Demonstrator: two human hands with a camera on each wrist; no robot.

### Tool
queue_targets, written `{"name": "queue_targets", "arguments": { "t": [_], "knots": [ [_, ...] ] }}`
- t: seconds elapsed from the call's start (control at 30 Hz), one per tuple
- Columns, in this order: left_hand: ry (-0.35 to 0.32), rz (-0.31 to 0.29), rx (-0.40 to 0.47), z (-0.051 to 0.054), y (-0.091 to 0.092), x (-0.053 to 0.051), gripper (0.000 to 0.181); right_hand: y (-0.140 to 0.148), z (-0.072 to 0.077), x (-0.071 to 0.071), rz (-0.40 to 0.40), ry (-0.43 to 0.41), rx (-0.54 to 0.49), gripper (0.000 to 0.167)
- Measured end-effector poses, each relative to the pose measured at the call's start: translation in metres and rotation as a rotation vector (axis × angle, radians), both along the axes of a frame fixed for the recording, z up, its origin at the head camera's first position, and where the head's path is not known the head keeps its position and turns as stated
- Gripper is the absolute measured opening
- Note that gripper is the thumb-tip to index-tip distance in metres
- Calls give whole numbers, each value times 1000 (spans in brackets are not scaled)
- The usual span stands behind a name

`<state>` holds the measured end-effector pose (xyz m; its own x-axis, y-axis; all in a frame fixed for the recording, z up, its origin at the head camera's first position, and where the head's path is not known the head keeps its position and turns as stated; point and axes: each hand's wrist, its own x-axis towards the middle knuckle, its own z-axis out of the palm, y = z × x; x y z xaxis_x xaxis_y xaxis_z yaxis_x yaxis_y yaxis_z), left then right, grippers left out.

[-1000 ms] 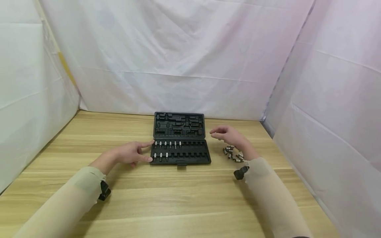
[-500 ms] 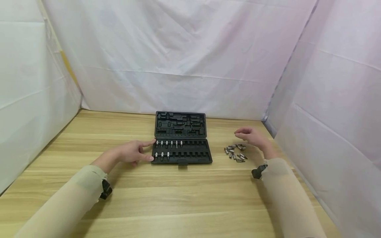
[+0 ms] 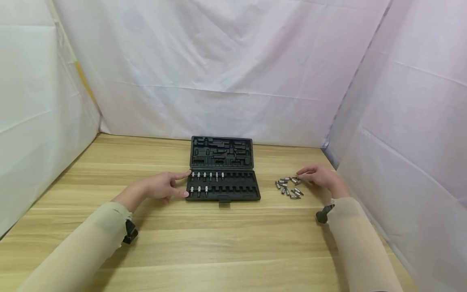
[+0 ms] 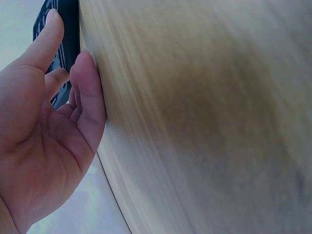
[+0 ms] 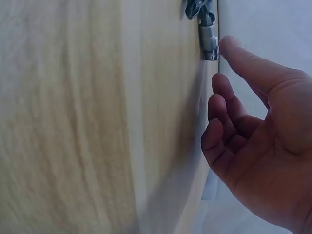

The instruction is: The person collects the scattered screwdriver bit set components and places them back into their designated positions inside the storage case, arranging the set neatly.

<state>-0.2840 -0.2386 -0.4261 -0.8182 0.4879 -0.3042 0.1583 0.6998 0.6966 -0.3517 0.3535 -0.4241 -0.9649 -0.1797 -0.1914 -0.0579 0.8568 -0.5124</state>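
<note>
The black socket case (image 3: 223, 194) lies unfolded on the table, with several silver bit sockets (image 3: 199, 190) standing in the left part of its two rows. At its left edge rests my left hand (image 3: 160, 187), the index fingertip by the far corner and the thumb by the near one. My right hand (image 3: 319, 177) is at the right side of a loose heap of bit sockets (image 3: 286, 190). In the right wrist view, the thumb tip is beside one bit socket (image 5: 209, 41), and other fingers are loosely bent. Contact there is hard to tell.
The case's moulded lid (image 3: 221, 152) stands raised at the back. White cloth walls (image 3: 219, 81) enclose the wood-grain table (image 3: 219, 247) at the back and both sides. The loose bit sockets lie between the case and my right hand.
My right hand has moved right, away from the case, then down to the right side of the loose bit sockets. My left hand stays at the case's left edge.
</note>
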Motion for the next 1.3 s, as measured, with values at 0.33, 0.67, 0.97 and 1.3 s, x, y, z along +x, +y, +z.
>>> {"name": "queue_targets", "arguments": {
  "t": [0.33,0.67,0.97,1.3],
  "knots": [
    [-6,16,-4,0,1,0,94,4,-5,-1,-8,31,41,35],
    [-8,14,-1,-2,1,-2,95,1,-2,-1,-62,35,-71,33],
    [-4,8,9,-1,2,0,95,-14,6,-4,-95,82,-131,44],
    [-5,4,2,-1,1,-1,96,-46,13,-4,-75,66,-406,57]
  ]
}}
